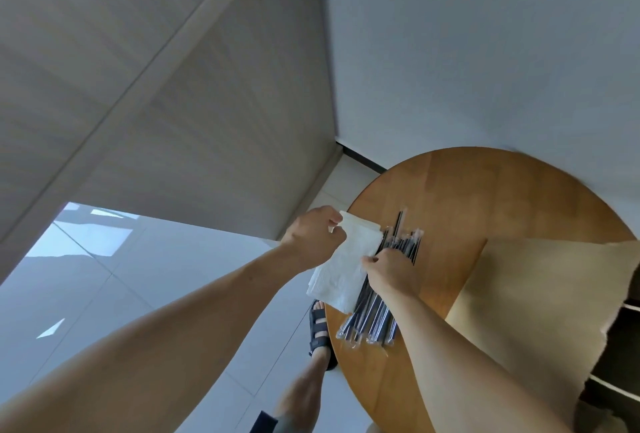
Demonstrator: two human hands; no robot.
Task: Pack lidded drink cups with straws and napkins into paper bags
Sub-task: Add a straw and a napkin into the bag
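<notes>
I was early in the job. My left hand [316,235] pinched the top corner of the white napkins [341,271], which lay at the edge of the round wooden worktop [460,190], partly hanging over it. My right hand [393,271] was down on the pile of wrapped black straws [375,315] just beside the napkins, fingers curled into them. Whether it had actually taken hold of a straw, I could not tell. My two hands were close together but not touching. The brown paper bags [540,297] lay flat and unopened further along the worktop, apart from the straws, with nothing in them that I could see. No lidded cup was in view anywhere. By my reckoning I was only gathering a napkin and a straw. Opening a bag, setting in a cup and adding these things were all left to do.
</notes>
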